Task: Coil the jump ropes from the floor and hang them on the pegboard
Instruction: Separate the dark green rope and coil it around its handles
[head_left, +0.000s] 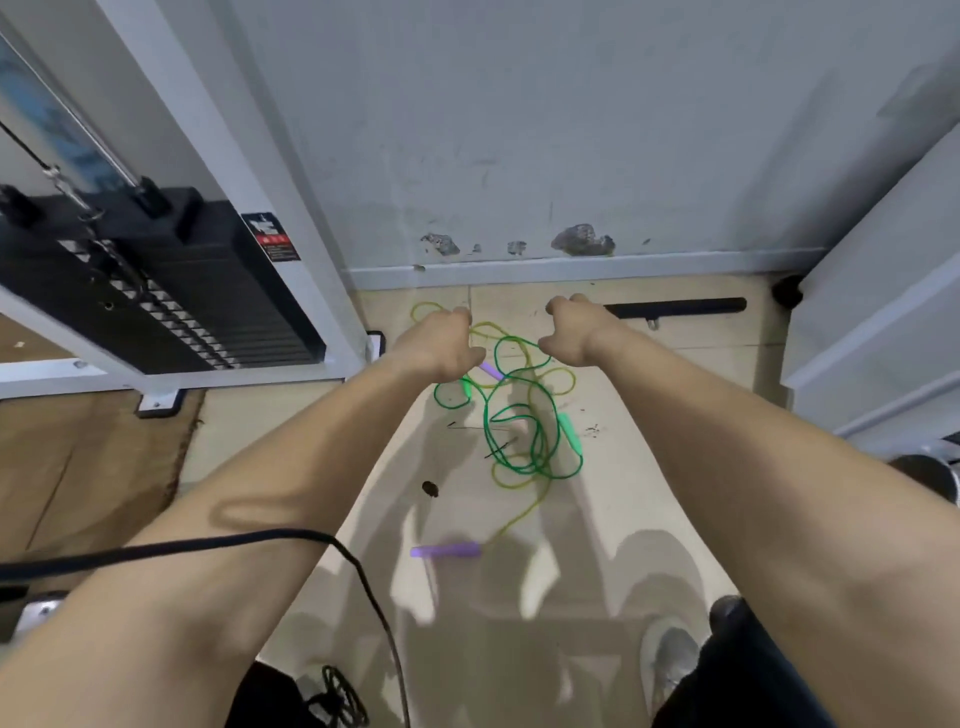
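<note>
- We look down on a beige tiled floor (649, 467) that meets a scuffed grey wall (571, 130).
- The green jump rope (540, 441) lies tangled on the floor, with the yellow jump rope (521, 512) looped through it.
- A purple handle (445, 550) lies on our side of the green jump rope.
- Our left hand (441, 340) and right hand (571, 327) hover apart over the green jump rope's far end, fingers curled down. The right holds nothing; we cannot tell for the left.
</note>
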